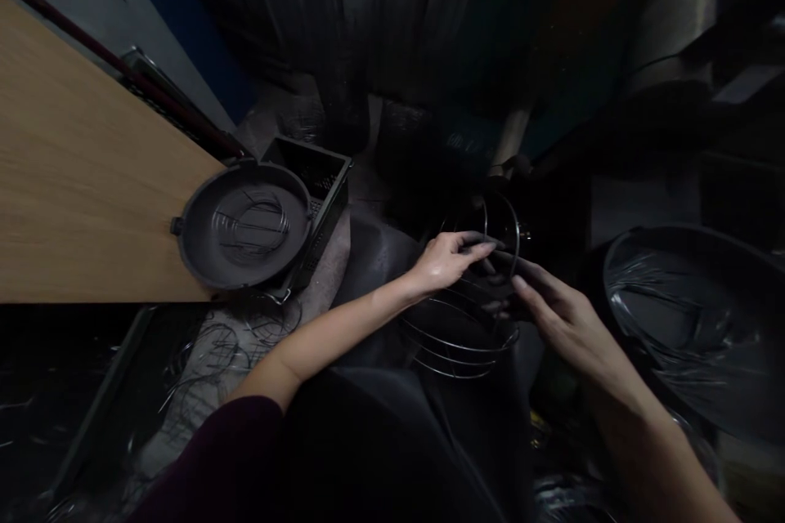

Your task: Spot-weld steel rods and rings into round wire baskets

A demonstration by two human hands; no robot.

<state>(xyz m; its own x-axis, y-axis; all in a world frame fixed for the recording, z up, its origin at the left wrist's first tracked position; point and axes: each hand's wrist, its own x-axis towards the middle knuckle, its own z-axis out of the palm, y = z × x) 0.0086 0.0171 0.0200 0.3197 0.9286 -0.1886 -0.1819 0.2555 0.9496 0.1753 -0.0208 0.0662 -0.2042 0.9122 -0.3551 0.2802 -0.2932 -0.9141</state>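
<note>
A round wire frame (454, 359) made of several metal rings lies over my lap, its upper rings rising between my hands. My left hand (450, 257) pinches the upper part of this frame with thumb and fingers. On the right side, my right hand (552, 306) has its thumb and fingers closed around the edge of the same wire. The fingertips of both hands are dark and partly lost in shadow. The hands are close together but apart.
At the left, a round black basin (196, 237) holds wire pieces, beside a dark plastic crate (334, 200) and a wooden board (91, 163). Loose wire rings (214, 351) lie below. Another large basin (619, 253) with thin wires stands at the right.
</note>
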